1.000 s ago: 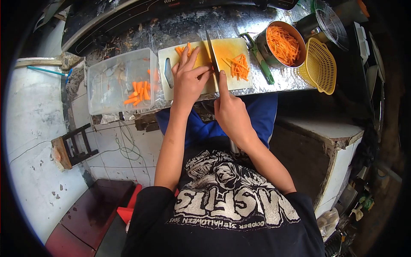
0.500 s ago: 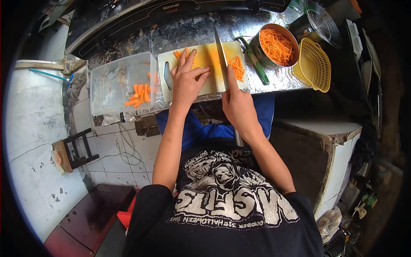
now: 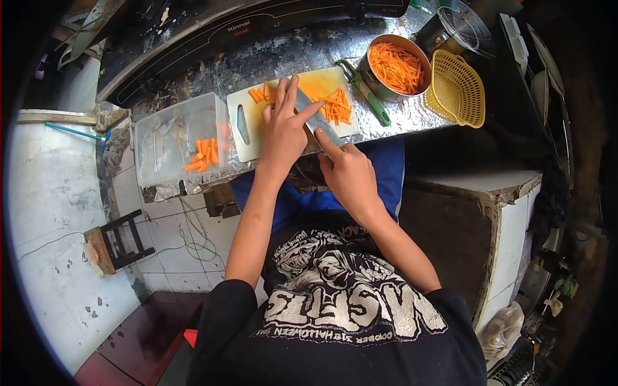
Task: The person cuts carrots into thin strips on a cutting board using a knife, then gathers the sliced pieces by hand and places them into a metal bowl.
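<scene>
My right hand (image 3: 351, 177) is closed around the handle of a kitchen knife (image 3: 314, 121), its index finger stretched along the blade. The blade slants up to the left, low over the white cutting board (image 3: 250, 147). My left hand (image 3: 285, 132) has its fingers extended and spread over the board, beside and partly over the blade; whether anything lies under the fingertips is hidden. Carrot sticks (image 3: 259, 94) lie at the board's upper left, left of my fingers. Thin carrot strips (image 3: 338, 108) are piled at its right end, right of the blade.
A clear plastic container (image 3: 164, 138) with carrot chunks (image 3: 205, 154) stands left of the board. To the right are a green-handled peeler-like tool (image 3: 373, 106), a pot (image 3: 420, 87) of carrot strips and a yellow basket (image 3: 475, 96). A stove (image 3: 257, 32) runs behind.
The knife has swung from nearly upright in view to a leftward slant, nearer my left hand. My left fingers have spread beside the blade. The whole view has shifted slightly.
</scene>
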{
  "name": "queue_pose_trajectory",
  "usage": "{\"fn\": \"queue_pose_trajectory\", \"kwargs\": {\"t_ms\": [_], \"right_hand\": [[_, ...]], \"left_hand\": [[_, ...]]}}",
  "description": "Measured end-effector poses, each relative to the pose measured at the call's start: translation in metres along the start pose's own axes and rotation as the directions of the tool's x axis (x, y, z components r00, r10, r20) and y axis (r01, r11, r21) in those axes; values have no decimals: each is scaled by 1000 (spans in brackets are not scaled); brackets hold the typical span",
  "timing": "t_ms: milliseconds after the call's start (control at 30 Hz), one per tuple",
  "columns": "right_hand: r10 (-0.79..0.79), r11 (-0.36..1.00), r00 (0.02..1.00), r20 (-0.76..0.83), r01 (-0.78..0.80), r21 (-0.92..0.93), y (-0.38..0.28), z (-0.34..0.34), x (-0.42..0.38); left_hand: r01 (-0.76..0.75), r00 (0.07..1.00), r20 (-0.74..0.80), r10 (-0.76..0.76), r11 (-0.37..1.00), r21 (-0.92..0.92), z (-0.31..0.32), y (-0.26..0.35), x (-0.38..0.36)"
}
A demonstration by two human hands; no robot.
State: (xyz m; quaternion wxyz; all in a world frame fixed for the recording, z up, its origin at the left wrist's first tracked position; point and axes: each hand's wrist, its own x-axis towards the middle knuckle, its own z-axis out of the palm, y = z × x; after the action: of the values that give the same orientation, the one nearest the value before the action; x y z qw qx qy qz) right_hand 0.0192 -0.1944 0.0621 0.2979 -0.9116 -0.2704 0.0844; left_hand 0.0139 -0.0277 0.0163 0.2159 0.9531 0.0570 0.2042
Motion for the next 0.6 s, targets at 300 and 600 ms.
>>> {"fn": "queue_pose_trajectory", "kwargs": {"t_ms": [300,600], "right_hand": [[3,999,999,-39,-1,44,10,3,1],[-79,933,983,163,16,360,6,4,-2]], "left_hand": [[75,988,-136,-78,997,-27,-7,0,-3],[189,894,-386,-228,973,-136,-22,-25,-15]]}}
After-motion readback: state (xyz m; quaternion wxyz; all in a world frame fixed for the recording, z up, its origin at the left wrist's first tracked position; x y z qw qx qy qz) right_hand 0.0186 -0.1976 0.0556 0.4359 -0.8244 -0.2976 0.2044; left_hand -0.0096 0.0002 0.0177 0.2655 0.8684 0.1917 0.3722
